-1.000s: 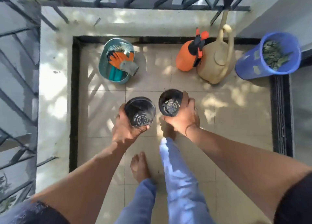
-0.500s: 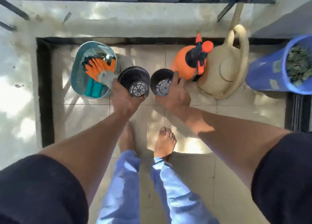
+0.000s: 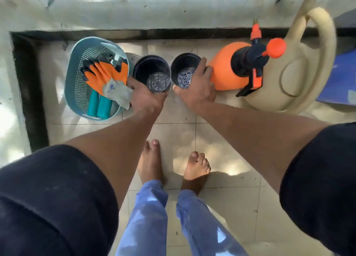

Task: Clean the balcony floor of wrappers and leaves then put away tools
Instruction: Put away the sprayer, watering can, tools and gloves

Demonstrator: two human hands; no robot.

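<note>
Two empty black plastic pots stand side by side low over the tiled floor near the far wall. My left hand (image 3: 146,97) grips the near rim of the left pot (image 3: 152,72). My right hand (image 3: 196,90) grips the right pot (image 3: 184,66), fingers curled over its right rim and thumb at the near side. Left of the pots lies a teal basket (image 3: 77,66) holding orange and black gloves (image 3: 105,74) and teal-handled tools (image 3: 99,106). I cannot tell whether the pots touch the floor.
An orange pressure sprayer (image 3: 231,68) stands just right of my right hand, touching a beige watering can (image 3: 300,76). A blue bin (image 3: 339,78) shows at the right edge. A black strip and a raised concrete ledge (image 3: 154,11) border the floor. My bare feet (image 3: 150,163) stand behind.
I have carried both pots forward from mid-floor to the row by the far wall, between the basket and the sprayer, and lowered them. The view has closed in.
</note>
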